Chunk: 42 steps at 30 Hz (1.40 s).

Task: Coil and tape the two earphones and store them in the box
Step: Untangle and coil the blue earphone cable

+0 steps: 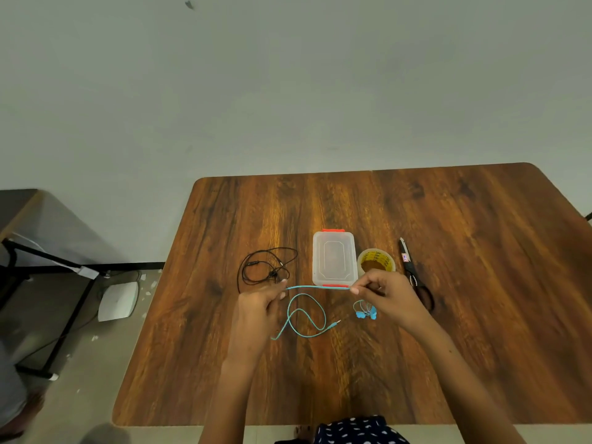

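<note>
Wooden surface (448, 315) against a plain wall. Left hand (256, 307) and right hand (392, 296) pinch the blue earphone cable (317, 287) taut before the closed box (334, 257); black earphone (266, 267) lies loose. Coiling begins; next, wind loops

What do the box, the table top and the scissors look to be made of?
Box: clear, slightly frosted plastic with red clips; the wood grain shows through it. Table: brown wood grain with a soft sheen, possibly a laminate rather than solid wood; the picture cannot settle that. Scissors: dark, likely plastic handles and a pale tip that suggests metal, though blur leaves this open.
</note>
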Each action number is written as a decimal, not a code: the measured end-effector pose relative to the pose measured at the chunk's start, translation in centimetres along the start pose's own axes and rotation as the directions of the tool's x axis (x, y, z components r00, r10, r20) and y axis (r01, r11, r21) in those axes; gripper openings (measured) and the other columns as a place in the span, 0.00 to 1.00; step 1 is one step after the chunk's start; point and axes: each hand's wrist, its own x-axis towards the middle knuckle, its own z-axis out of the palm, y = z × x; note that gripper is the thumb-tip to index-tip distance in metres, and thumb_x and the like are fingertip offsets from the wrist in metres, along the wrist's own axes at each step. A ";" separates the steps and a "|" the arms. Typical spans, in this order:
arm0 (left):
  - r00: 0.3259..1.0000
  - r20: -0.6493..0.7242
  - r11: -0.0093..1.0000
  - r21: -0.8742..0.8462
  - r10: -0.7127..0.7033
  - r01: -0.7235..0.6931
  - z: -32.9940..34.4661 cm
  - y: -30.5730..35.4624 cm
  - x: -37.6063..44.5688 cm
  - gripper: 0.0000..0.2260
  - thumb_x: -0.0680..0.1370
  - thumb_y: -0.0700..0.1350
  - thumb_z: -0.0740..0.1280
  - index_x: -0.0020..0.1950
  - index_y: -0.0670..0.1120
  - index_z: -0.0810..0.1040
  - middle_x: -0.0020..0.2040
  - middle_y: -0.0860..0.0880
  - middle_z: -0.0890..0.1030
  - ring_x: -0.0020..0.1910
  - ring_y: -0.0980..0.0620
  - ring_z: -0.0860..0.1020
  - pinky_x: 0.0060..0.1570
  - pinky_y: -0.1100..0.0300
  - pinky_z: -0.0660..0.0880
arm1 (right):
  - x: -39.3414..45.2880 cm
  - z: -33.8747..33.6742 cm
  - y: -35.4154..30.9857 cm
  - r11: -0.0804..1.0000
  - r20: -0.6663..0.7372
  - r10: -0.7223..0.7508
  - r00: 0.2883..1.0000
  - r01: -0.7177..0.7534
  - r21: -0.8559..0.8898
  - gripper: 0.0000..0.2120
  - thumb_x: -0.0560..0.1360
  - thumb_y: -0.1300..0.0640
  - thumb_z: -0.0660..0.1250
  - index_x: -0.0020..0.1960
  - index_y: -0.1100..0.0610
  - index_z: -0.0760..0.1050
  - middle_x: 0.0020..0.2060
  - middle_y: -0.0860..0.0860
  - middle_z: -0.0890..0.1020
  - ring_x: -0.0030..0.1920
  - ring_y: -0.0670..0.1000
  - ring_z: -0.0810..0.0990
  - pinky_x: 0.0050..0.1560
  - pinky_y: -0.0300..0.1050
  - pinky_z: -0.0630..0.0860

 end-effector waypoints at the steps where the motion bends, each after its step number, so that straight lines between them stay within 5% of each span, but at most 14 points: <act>1: 1.000 0.021 0.999 0.038 0.003 -0.004 0.1 0.1 0.1 0.18 0.73 0.31 0.68 0.61 0.43 0.79 0.54 0.46 0.84 0.53 0.51 0.82 0.53 0.56 0.79 | 0.1 0.2 -0.2 1.000 -0.004 -0.003 1.000 0.003 -0.008 0.04 0.72 0.58 0.72 0.41 0.49 0.80 0.38 0.45 0.84 0.40 0.43 0.82 0.45 0.41 0.81; 5: 0.987 0.136 0.996 -0.040 0.090 -0.086 1.5 2.2 0.6 0.20 0.75 0.37 0.70 0.66 0.44 0.76 0.66 0.48 0.76 0.67 0.56 0.71 0.67 0.61 0.68 | 0.4 1.2 -1.2 0.999 0.039 -0.039 0.998 0.040 -0.018 0.05 0.72 0.57 0.72 0.41 0.48 0.79 0.37 0.45 0.83 0.40 0.44 0.81 0.41 0.40 0.79; 12: 0.985 0.114 0.977 -0.183 0.131 -0.109 3.1 4.4 1.0 0.09 0.73 0.42 0.71 0.53 0.48 0.84 0.43 0.52 0.86 0.42 0.61 0.81 0.39 0.67 0.76 | 0.4 2.3 -2.2 0.995 0.102 -0.095 0.990 0.089 0.055 0.06 0.74 0.58 0.70 0.42 0.47 0.78 0.39 0.45 0.83 0.42 0.43 0.81 0.42 0.37 0.78; 19: 0.996 0.086 0.973 -0.230 -0.005 0.025 2.3 3.5 1.1 0.06 0.74 0.40 0.72 0.48 0.47 0.85 0.42 0.56 0.85 0.41 0.63 0.82 0.42 0.63 0.79 | -0.2 1.2 -0.6 1.000 0.120 -0.020 0.993 0.021 -0.002 0.13 0.69 0.62 0.75 0.40 0.43 0.81 0.39 0.39 0.84 0.44 0.41 0.82 0.46 0.34 0.78; 24: 0.994 0.018 0.935 -0.337 -0.111 0.111 1.7 2.9 1.0 0.09 0.74 0.38 0.71 0.46 0.52 0.85 0.38 0.58 0.85 0.38 0.60 0.83 0.41 0.66 0.78 | -0.1 0.0 0.0 1.000 -0.054 0.000 0.999 0.000 0.000 0.06 0.66 0.64 0.77 0.40 0.54 0.84 0.39 0.47 0.86 0.42 0.45 0.84 0.48 0.43 0.82; 27: 0.977 0.030 0.887 -0.415 -0.210 0.204 1.4 2.4 1.2 0.09 0.75 0.38 0.71 0.45 0.53 0.85 0.36 0.54 0.85 0.38 0.56 0.84 0.44 0.58 0.81 | 0.0 -0.5 0.4 0.999 -0.110 -0.032 0.993 0.031 -0.011 0.06 0.65 0.64 0.77 0.39 0.55 0.84 0.41 0.47 0.86 0.44 0.45 0.84 0.49 0.44 0.81; 33: 0.989 0.069 0.927 -0.344 -0.131 0.147 1.3 2.8 1.2 0.11 0.74 0.39 0.71 0.45 0.56 0.84 0.38 0.58 0.85 0.38 0.60 0.83 0.42 0.62 0.80 | 0.6 -1.0 1.4 0.946 -0.025 -0.009 1.000 0.000 -0.325 0.11 0.69 0.63 0.74 0.49 0.50 0.83 0.51 0.44 0.83 0.53 0.44 0.81 0.53 0.38 0.77; 38: 0.987 0.132 0.943 -0.306 -0.091 0.128 1.9 3.7 1.4 0.06 0.74 0.39 0.72 0.47 0.48 0.86 0.39 0.57 0.85 0.39 0.61 0.83 0.43 0.58 0.80 | 0.9 2.0 -1.7 0.998 0.290 -0.066 0.955 0.062 0.023 0.29 0.67 0.61 0.74 0.65 0.47 0.72 0.60 0.42 0.78 0.60 0.39 0.75 0.57 0.33 0.75; 42: 0.992 0.109 0.943 -0.320 -0.060 0.092 1.8 4.0 1.3 0.07 0.74 0.38 0.71 0.49 0.48 0.85 0.42 0.55 0.86 0.42 0.60 0.83 0.43 0.59 0.80 | 0.9 3.9 -2.7 0.994 0.248 -0.089 0.965 0.069 0.089 0.13 0.73 0.56 0.71 0.57 0.54 0.77 0.50 0.48 0.83 0.52 0.44 0.80 0.52 0.41 0.78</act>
